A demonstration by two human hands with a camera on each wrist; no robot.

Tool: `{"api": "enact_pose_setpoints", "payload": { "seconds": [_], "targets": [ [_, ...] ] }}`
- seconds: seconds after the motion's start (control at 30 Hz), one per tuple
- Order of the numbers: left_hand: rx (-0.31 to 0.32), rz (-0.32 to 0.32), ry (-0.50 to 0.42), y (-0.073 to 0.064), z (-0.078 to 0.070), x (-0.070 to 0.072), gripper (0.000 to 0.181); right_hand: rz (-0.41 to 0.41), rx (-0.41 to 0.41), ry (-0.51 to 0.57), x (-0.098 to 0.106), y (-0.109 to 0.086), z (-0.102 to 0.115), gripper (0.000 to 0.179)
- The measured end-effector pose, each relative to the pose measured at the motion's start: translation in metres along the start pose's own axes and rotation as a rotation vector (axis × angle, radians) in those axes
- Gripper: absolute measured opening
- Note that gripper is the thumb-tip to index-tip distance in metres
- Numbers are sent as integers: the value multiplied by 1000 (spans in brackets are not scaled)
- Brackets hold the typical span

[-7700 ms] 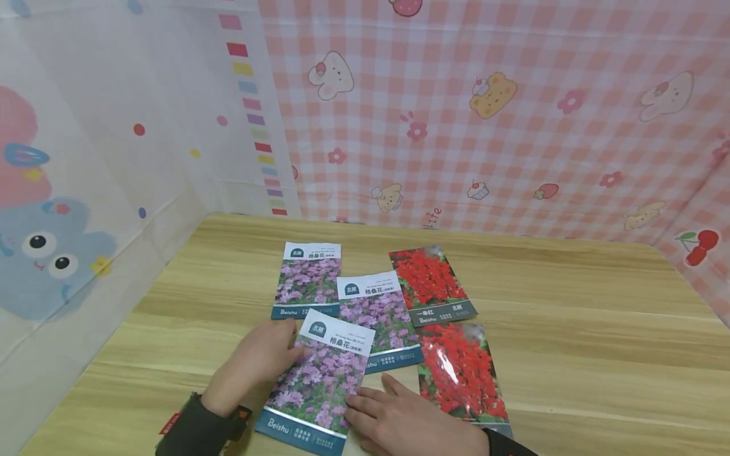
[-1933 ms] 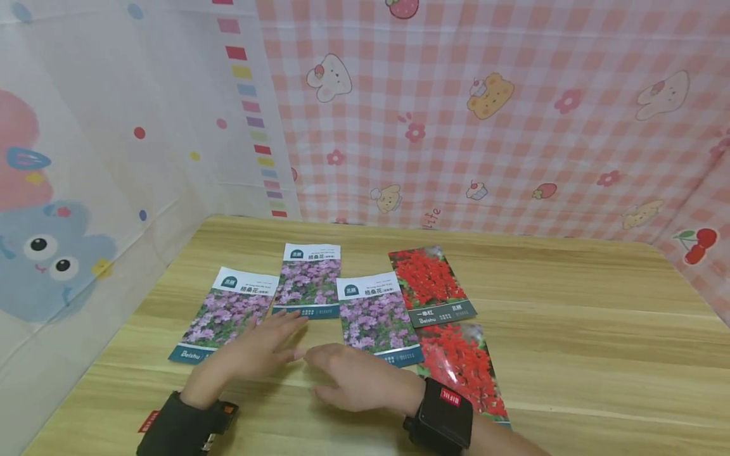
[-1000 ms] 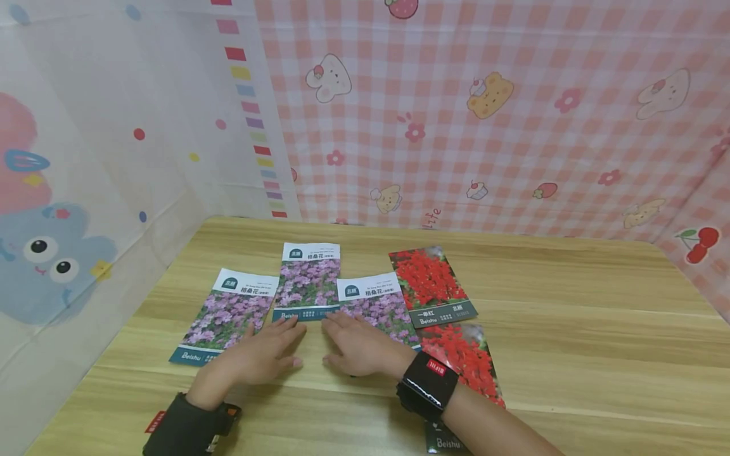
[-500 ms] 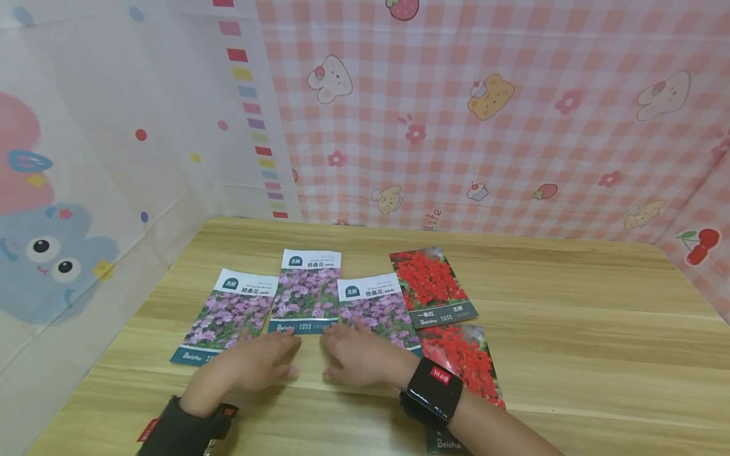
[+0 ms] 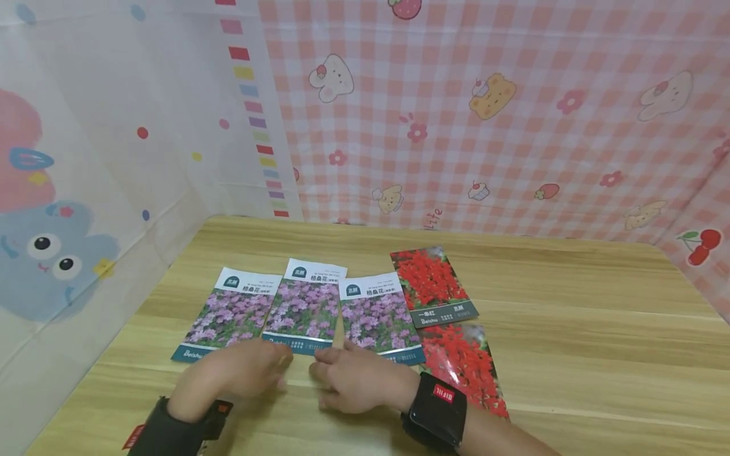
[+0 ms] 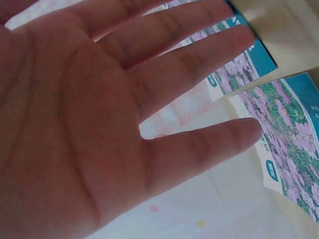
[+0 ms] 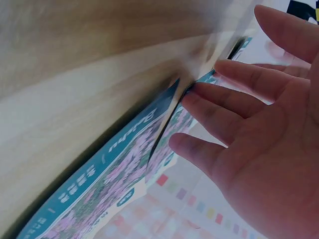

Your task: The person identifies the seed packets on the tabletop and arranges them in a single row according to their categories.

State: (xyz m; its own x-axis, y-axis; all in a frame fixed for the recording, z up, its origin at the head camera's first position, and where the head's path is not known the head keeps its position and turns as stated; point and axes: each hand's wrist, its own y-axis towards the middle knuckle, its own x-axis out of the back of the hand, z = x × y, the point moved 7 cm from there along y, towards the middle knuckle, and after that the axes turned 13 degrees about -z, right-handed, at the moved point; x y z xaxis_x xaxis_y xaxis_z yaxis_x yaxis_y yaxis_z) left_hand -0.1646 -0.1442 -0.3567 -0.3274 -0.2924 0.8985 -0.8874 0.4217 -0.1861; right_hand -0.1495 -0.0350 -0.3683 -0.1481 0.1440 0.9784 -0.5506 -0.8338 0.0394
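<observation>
A left hand [image 5: 242, 370] and a right hand [image 5: 362, 380] at the foot of the middle 格桑花 packet [image 5: 304, 311]

Both hands are unclosed and grip nothing: the wrist views show the fingers stretched out and slightly spread. The middle packet, marked Beishu and printed with pink-purple flowers, lies flat just beyond the fingertips. The left hand covers part of its lower left edge, the right hand's fingers reach its lower right edge; how firmly either presses cannot be told. Between the two hands is a narrow strip of the wood-grain table [image 5: 576, 329].

Beyond the left hand and wrist lies the left 格桑花 packet [image 5: 234, 310], tilted, its lower right part hidden by that hand, its upper right corner meeting the middle packet. Directly beyond the right hand lies the right 格桑花 packet [image 5: 379, 313], meeting the middle packet near the top, with a wedge-shaped gap opening toward the hand.

Farther out and to the right of the right hand is the upper red-flower packet [image 5: 430, 278], labelled 一串红. Nearer, beside the right wrist, the lower red-flower packet [image 5: 467, 367] is partly hidden by the forearm.

Black bands circle both wrists: the left wristband [image 5: 171, 430] and the right wristband [image 5: 438, 411], which has a red tag. Well beyond the hands hangs a pink checkered cloth [image 5: 456, 152].
</observation>
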Motion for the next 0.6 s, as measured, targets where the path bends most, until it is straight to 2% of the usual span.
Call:
{"api": "enact_pose_setpoints", "payload": {
  "seconds": [0.2, 0.3, 0.47, 0.6],
  "targets": [
    [-10, -66, -11, 2, 2, 4, 47, -1, 68, -38, 1, -5, 11, 49],
    [-15, -81, 19, 3, 3, 4, 49, 15, 81, -34, 0, -7, 15, 50],
    [-1, -81, 52, 4, 6, 2, 52, 47, 109, -6, -1, -11, 22, 49],
    [18, -48, 47, 4, 10, -1, 52, 12, 138, 3, 1, -12, 25, 50]
  ]
}}
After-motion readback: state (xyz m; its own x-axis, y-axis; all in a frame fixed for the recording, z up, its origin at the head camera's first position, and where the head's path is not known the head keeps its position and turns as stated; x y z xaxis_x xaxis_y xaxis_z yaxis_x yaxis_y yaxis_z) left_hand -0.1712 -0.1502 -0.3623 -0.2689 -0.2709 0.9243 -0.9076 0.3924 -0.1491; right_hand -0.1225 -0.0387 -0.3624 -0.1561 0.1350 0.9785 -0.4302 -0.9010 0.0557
